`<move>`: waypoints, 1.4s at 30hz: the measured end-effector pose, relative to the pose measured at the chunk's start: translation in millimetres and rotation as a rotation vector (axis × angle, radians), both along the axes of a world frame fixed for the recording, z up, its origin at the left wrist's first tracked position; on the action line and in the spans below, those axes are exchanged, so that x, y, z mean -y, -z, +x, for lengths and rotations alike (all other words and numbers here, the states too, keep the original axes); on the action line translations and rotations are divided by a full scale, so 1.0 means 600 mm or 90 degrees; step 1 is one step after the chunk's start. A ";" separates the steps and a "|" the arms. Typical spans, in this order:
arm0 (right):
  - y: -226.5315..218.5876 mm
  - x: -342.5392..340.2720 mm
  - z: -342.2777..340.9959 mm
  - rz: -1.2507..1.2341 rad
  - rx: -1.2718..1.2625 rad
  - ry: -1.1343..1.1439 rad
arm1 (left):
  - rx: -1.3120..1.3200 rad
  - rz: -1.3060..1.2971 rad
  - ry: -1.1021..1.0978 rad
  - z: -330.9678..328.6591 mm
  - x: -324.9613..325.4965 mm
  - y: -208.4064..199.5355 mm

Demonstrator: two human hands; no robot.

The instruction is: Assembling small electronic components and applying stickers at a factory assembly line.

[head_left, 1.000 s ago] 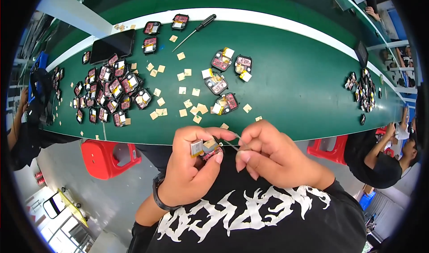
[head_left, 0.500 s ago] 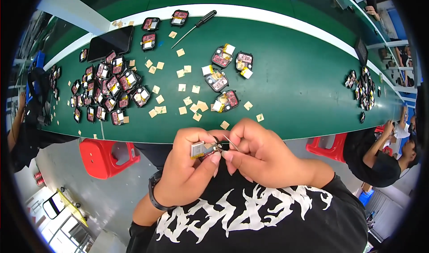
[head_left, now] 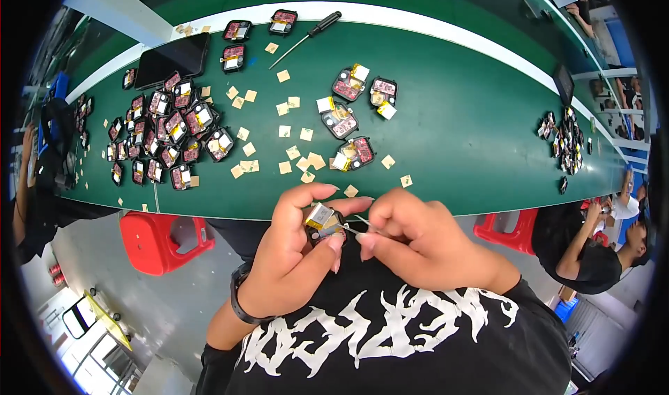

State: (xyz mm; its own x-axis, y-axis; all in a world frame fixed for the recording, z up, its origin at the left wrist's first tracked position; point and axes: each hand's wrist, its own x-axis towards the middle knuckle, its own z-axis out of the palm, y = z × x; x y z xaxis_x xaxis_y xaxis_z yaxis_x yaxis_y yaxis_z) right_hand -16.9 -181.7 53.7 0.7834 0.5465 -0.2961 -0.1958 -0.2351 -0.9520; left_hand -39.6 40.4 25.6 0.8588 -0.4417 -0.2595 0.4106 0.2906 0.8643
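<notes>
Just off the table's near edge, my left hand (head_left: 296,252) grips a small black device housing (head_left: 315,236) by its sides. A silver battery pack (head_left: 320,216) with yellow tape stands out from its upper side, and part of the circuit board shows inside. My right hand (head_left: 417,245) is closed on metal tweezers (head_left: 352,229), pinched between thumb and forefinger. One tip reaches over the open housing beside my left thumb. My fingers cover the housing's lower edge, so exactly what the tip touches cannot be seen.
Several open housings (head_left: 341,119) lie on the green table (head_left: 453,116), with a large pile (head_left: 171,126) to the left. Tan square pads (head_left: 284,130) are scattered between. A screwdriver (head_left: 306,39) and a black tablet (head_left: 173,60) lie farther back. Red stools (head_left: 157,241) stand below; people sit nearby.
My left hand has turned the housing so its open face and battery show more. My right hand has drawn slightly right, with the tweezers now showing apart from my left fingers.
</notes>
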 end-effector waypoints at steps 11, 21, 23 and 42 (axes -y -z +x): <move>0.010 -0.022 -0.009 -0.100 0.149 -0.009 | 0.009 0.111 0.003 -0.001 0.004 -0.003; 0.036 -0.019 -0.017 -0.002 0.138 0.026 | -0.248 -0.113 0.033 0.007 -0.020 -0.003; 0.052 -0.010 -0.018 0.010 0.106 0.068 | -0.248 -0.087 0.020 0.004 -0.019 0.004; 0.040 -0.017 0.033 -0.016 0.241 -0.003 | 0.003 0.155 0.033 0.001 -0.016 0.014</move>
